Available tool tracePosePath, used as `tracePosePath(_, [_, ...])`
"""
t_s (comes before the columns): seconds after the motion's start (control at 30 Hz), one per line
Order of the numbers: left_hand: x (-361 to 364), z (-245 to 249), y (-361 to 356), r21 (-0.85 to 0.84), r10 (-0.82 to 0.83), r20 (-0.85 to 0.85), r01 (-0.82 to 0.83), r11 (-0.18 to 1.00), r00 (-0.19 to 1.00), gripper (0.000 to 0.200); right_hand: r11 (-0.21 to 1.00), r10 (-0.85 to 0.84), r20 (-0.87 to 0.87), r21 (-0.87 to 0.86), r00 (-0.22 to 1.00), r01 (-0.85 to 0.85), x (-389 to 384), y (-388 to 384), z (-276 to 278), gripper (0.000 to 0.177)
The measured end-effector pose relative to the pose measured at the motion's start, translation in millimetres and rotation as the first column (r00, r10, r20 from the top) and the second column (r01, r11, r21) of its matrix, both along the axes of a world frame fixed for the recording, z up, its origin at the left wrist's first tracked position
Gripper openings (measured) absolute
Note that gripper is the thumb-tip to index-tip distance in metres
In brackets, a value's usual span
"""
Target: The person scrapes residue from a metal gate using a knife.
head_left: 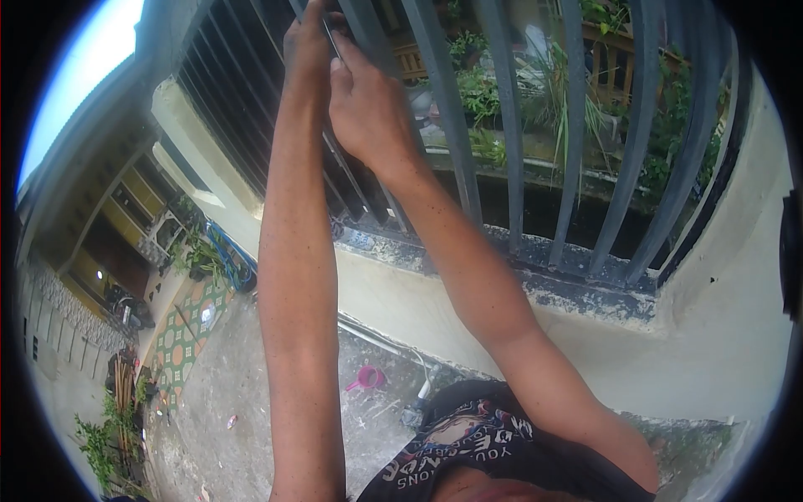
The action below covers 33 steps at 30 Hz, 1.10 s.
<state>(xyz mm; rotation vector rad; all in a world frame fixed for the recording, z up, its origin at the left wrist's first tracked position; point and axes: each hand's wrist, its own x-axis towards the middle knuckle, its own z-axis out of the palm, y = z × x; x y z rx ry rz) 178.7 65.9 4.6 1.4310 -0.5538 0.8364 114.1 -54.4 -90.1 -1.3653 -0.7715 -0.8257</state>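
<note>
Quantities: two bare hands, one dark grille (447, 109), one slim grey strip (329, 42) and one pink dipper (370, 377). At least five broad bars (573, 125) were countable beyond the right hand (368, 105). The grille stood above one chipped ledge (577, 299) in a pale wall (736, 276), with green plants (481, 96) behind it. The slim grey strip was located between the hands, at the grille; whether it formed a separate part could not be determined. The dipper lay on the concrete ground (217, 393), well apart from both hands

Pose: the left arm (301, 251) was raised and nearly straight, placing the left hand (308, 38) at the upper edge of view. The right arm (477, 272) slanted up and inward, placing the right hand just beside the left. The right fingers were bent. Neither grip could be confirmed as released, clenched or grasping the strip, since the fingertips were largely hidden
</note>
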Motion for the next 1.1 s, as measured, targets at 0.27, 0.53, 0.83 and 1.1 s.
tracePosePath(0.27, [-16,-10,-2,0.145,0.144,0.017,-0.145,0.979,0.989,0.052,0.991,0.134,-0.002,0.028,0.991,-0.134,3,-3,-1,0.045])
tracePosePath(0.53, [-16,-12,-2,0.110,0.198,0.025,-0.200,0.974,0.980,0.048,0.985,0.169,-0.082,-0.014,0.982,-0.171,-2,-6,-2,0.048])
tracePosePath(0.83, [-18,-11,-7,0.113,0.295,0.010,-0.295,0.949,0.955,0.048,0.998,0.042,-0.044,-0.042,0.998,-0.044,-1,-3,-4,0.046])
tracePosePath(1.1, [-12,-6,-12,0.044,0.171,0.079,-0.175,0.984,0.982,0.038,0.988,0.145,-0.135,-0.032,0.980,-0.150,-8,-7,0,0.048])
